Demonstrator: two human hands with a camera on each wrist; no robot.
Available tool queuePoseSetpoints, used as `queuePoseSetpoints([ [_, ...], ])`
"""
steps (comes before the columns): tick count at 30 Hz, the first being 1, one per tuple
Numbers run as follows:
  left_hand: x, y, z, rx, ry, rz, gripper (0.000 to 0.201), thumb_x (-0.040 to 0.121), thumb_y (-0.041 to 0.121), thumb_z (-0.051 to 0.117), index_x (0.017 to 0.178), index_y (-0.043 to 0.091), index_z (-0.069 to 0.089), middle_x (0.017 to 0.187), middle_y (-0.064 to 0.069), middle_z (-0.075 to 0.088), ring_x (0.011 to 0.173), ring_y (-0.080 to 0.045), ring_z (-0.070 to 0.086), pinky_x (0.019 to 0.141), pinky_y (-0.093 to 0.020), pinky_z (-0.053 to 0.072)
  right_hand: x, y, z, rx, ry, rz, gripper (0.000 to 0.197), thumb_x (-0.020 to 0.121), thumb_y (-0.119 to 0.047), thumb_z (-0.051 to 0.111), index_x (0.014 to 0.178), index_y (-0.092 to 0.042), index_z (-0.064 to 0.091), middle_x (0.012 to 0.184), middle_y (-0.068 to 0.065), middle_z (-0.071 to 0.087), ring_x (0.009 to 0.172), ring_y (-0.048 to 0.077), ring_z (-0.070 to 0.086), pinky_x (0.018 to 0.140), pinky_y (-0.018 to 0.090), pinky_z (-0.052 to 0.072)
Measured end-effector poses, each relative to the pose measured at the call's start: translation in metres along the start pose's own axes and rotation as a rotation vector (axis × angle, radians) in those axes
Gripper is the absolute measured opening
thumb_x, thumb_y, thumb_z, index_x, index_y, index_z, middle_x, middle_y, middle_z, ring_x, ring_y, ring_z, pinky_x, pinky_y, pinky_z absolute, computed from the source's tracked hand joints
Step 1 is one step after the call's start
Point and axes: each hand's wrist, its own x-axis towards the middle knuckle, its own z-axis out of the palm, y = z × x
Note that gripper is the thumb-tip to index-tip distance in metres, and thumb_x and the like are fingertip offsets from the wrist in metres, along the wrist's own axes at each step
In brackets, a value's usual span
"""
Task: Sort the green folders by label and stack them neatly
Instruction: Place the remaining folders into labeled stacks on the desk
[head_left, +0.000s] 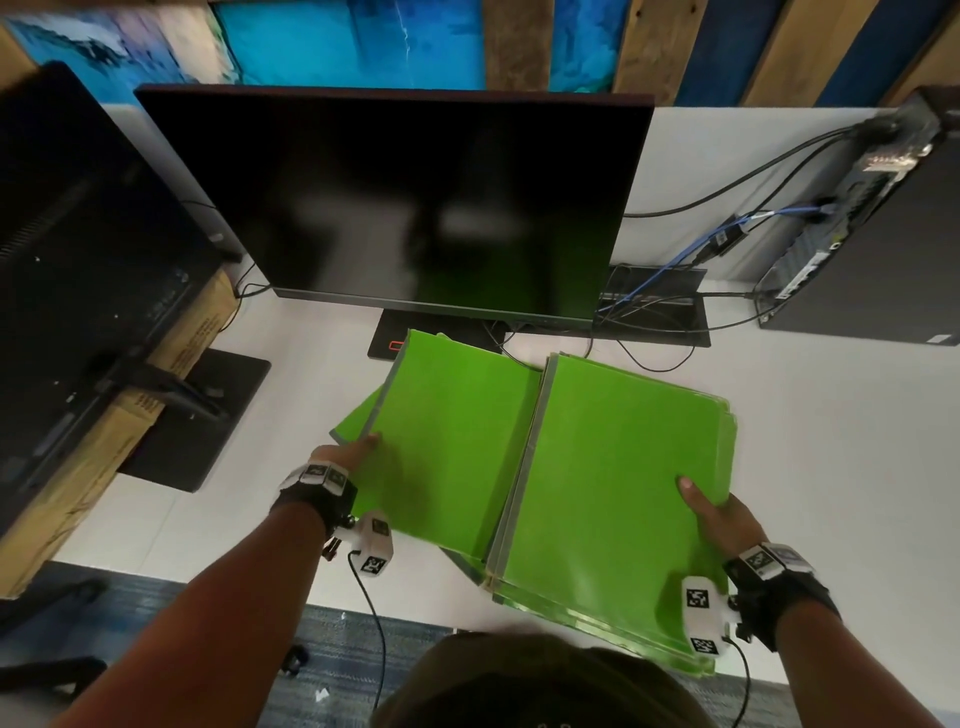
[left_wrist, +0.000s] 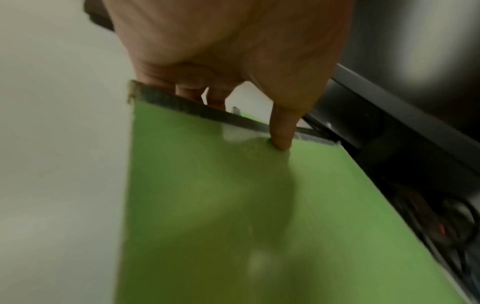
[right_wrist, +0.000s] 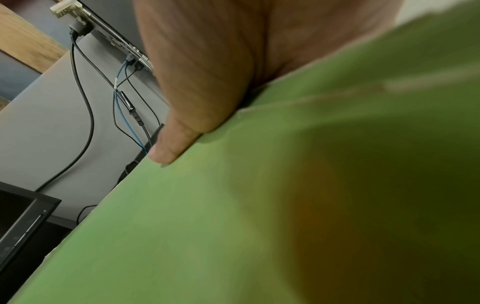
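Note:
Two lots of green folders lie in front of me on the white desk. My left hand pinches the grey-spined edge of the left green folder, thumb on top and fingers beneath, and the folder is lifted at that edge. Another green sheet pokes out beneath it. My right hand grips the right edge of a thick stack of green folders, thumb on the top cover. The stack overhangs the desk's front edge. No labels show.
A large dark monitor stands just behind the folders, its base touching them. A second monitor and a cardboard box sit at the left. A black computer with cables stands at the right. White desk.

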Motion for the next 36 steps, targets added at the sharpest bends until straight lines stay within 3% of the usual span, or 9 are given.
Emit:
queuePoseSetpoints([
  [3,-0.003,0.004,0.001,-0.083,-0.043,0.085,0.073,0.067,0.052,0.079,0.118,0.003,0.061,0.090,-0.010,0.065,0.085,-0.029,0.063,0.082,-0.038,0.053,0.002,0.002,0.000,0.012,-0.004,-0.007,0.061,0.084,-0.054,0.056,0.129,-0.012,0.055,0.127,0.018,0.060,0.114,0.035,0.057,0.093,0.036,0.040],
  [7,-0.012,0.005,0.004,-0.018,-0.023,0.169,0.058,0.077,0.034,0.077,0.124,0.004,0.059,0.111,-0.013,0.065,0.103,-0.031,0.063,0.085,-0.035,0.050,0.002,0.002,0.000,-0.001,0.008,0.002,0.063,0.083,-0.057,0.055,0.127,-0.012,0.057,0.125,0.018,0.061,0.111,0.034,0.058,0.088,0.035,0.040],
  [11,0.001,-0.003,-0.011,-0.046,-0.114,0.247,0.064,0.066,0.034,0.082,0.123,0.015,0.060,0.114,-0.015,0.068,0.100,-0.034,0.066,0.092,-0.047,0.052,0.001,0.001,-0.001,-0.017,-0.001,0.002,0.062,0.085,-0.055,0.055,0.128,-0.011,0.056,0.126,0.019,0.060,0.112,0.035,0.057,0.088,0.035,0.039],
  [18,-0.004,-0.006,-0.038,-0.345,-0.117,0.323,0.044,0.079,0.001,0.069,0.119,0.016,0.058,0.106,-0.022,0.069,0.094,-0.039,0.067,0.088,-0.057,0.052,-0.005,-0.003,0.001,-0.028,0.011,0.015,0.063,0.086,-0.054,0.054,0.130,-0.009,0.054,0.129,0.021,0.057,0.115,0.037,0.055,0.091,0.035,0.039],
  [21,0.000,-0.015,-0.059,-0.498,0.043,0.220,0.036,0.076,0.010,0.073,0.110,0.006,0.062,0.111,-0.025,0.067,0.098,-0.041,0.066,0.090,-0.055,0.051,-0.009,-0.004,0.000,-0.038,0.017,0.019,0.063,0.087,-0.052,0.054,0.130,-0.007,0.054,0.128,0.023,0.057,0.114,0.038,0.055,0.089,0.034,0.038],
  [25,0.006,-0.037,-0.071,-0.555,0.224,0.080,0.069,0.059,0.040,0.085,0.110,0.000,0.061,0.102,-0.012,0.067,0.092,-0.030,0.065,0.086,-0.044,0.054,-0.011,-0.006,0.000,-0.042,0.008,-0.001,0.073,0.081,-0.060,0.057,0.129,-0.005,0.054,0.126,0.023,0.058,0.096,0.031,0.055,0.085,0.033,0.038],
  [29,-0.022,-0.044,-0.060,-0.539,0.122,0.152,0.037,0.074,0.000,0.076,0.108,0.002,0.063,0.104,-0.012,0.065,0.092,-0.030,0.064,0.085,-0.044,0.052,-0.009,-0.005,0.000,-0.044,0.006,0.008,0.064,0.087,-0.052,0.053,0.129,-0.003,0.054,0.127,0.025,0.057,0.109,0.037,0.057,0.083,0.032,0.037],
  [31,-0.022,-0.053,-0.060,-0.585,0.051,0.203,0.049,0.071,-0.013,0.069,0.116,0.004,0.060,0.110,-0.019,0.066,0.098,-0.040,0.065,0.085,-0.056,0.052,-0.010,-0.006,0.000,-0.051,0.011,0.016,0.063,0.088,-0.050,0.054,0.128,-0.002,0.054,0.127,0.026,0.057,0.113,0.038,0.055,0.081,0.031,0.035],
  [36,0.005,-0.070,-0.067,-0.799,0.094,0.099,0.056,0.062,0.015,0.075,0.115,0.007,0.059,0.108,-0.022,0.067,0.087,-0.036,0.066,0.081,-0.056,0.054,-0.011,-0.006,0.000,-0.048,0.011,0.023,0.063,0.088,-0.051,0.054,0.127,-0.002,0.054,0.126,0.026,0.057,0.099,0.033,0.056,0.080,0.030,0.035],
])
